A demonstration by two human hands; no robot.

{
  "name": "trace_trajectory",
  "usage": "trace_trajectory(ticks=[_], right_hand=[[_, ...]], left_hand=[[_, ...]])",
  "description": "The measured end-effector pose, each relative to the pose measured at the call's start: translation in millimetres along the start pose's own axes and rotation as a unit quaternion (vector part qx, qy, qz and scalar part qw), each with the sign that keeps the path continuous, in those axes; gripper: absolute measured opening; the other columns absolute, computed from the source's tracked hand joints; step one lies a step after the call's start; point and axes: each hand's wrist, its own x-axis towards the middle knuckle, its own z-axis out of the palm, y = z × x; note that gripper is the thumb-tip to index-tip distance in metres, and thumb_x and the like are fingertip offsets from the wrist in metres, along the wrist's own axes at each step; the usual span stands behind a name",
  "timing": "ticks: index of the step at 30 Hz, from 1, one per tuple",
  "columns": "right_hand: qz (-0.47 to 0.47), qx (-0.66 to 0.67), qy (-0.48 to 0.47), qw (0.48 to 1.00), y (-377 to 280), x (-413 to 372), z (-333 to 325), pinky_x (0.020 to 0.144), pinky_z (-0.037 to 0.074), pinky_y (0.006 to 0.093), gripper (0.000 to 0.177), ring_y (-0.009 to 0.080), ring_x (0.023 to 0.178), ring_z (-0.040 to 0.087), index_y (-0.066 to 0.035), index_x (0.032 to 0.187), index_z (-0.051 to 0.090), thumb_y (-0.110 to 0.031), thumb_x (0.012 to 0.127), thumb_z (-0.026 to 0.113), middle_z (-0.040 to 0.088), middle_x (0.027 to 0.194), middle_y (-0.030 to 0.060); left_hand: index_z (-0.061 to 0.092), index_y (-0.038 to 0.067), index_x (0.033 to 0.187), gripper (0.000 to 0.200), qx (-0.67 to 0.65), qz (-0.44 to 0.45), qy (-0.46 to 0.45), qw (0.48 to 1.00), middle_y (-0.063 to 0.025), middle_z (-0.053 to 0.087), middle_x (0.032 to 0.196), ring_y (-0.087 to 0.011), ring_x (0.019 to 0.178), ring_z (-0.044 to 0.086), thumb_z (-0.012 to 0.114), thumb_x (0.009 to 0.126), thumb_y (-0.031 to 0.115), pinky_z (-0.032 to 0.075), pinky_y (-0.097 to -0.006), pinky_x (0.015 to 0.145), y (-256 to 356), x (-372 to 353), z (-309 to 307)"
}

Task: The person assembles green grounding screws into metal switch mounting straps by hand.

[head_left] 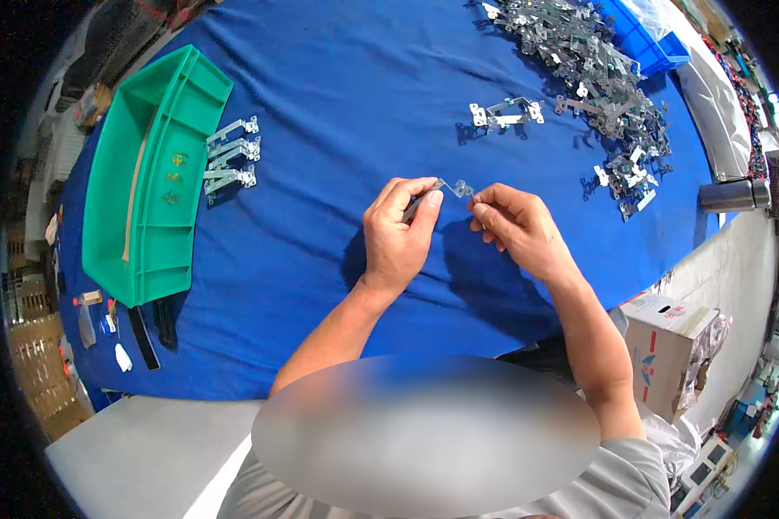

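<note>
My left hand [400, 227] pinches one end of a small metal bracket [461, 188] above the blue cloth. At the bracket's other end, my right hand [518, 227] has its thumb and forefinger closed on the metal edge. The bracket spans the gap between both hands; its ends are partly hidden by fingers. Beyond the hands lies a loose bracket [506, 114] on the cloth. Several finished-looking metal brackets [232, 156] sit in a stack beside the green bin at the left.
A green bin [166, 251] stands at the left. A large heap of metal brackets [589, 78] covers the back right, beside a blue bin [658, 54]. A dark cylinder [734, 196] lies at the right edge. Small tools [144, 337] lie at the front left.
</note>
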Motion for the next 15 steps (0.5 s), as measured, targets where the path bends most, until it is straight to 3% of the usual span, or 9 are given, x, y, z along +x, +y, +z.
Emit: trace_trajectory(ticks=[3,9,12,15], right_hand=[[-0.031,-0.025,0.03,0.999,-4.5,-1.1,1.7,0.062,0.051,0.0285,0.02,0.011,0.068,0.062,0.001,0.1,0.065,-0.018,0.101,0.061,0.068,0.078,0.0061],[-0.076,-0.07,0.038,0.994,8.9,3.1,0.8,0.06,0.051,0.029,0.016,0.0112,0.067,0.062,0.001,0.1,0.064,-0.016,0.1,0.062,0.068,0.077,0.0065],[-0.036,-0.02,0.051,0.998,4.0,1.3,3.3,0.06,0.052,0.0284,0.015,0.0113,0.067,0.063,0.001,0.101,0.063,-0.014,0.1,0.063,0.067,0.078,0.0062],[-0.079,0.002,0.068,0.995,12.4,4.7,6.4,0.06,0.052,0.0274,0.014,0.0112,0.068,0.064,0.001,0.103,0.062,-0.012,0.099,0.065,0.067,0.08,0.0057]], left_hand=[[0.072,-0.002,0.104,0.012,-0.01,-0.007,-0.006,1.0,-0.0023,0.068,0.091,-0.0054,0.078,0.058,0.069,0.095,0.004,0.047,-0.0228,0.067,0.7,-0.3,0.6],[0.072,-0.001,0.102,0.011,0.037,0.021,-0.028,0.999,-0.0056,0.068,0.087,-0.0095,0.074,0.061,0.071,0.092,0.005,0.048,-0.0253,0.065,4.8,0.5,0.0],[0.072,-0.001,0.101,0.011,0.046,0.039,-0.023,0.998,-0.0079,0.069,0.086,-0.0125,0.074,0.063,0.071,0.092,0.005,0.049,-0.0266,0.066,5.0,0.7,0.7],[0.072,-0.001,0.101,0.011,0.059,0.06,-0.022,0.996,-0.0093,0.07,0.087,-0.0144,0.074,0.064,0.071,0.091,0.005,0.05,-0.0278,0.066,3.7,0.9,1.4]])
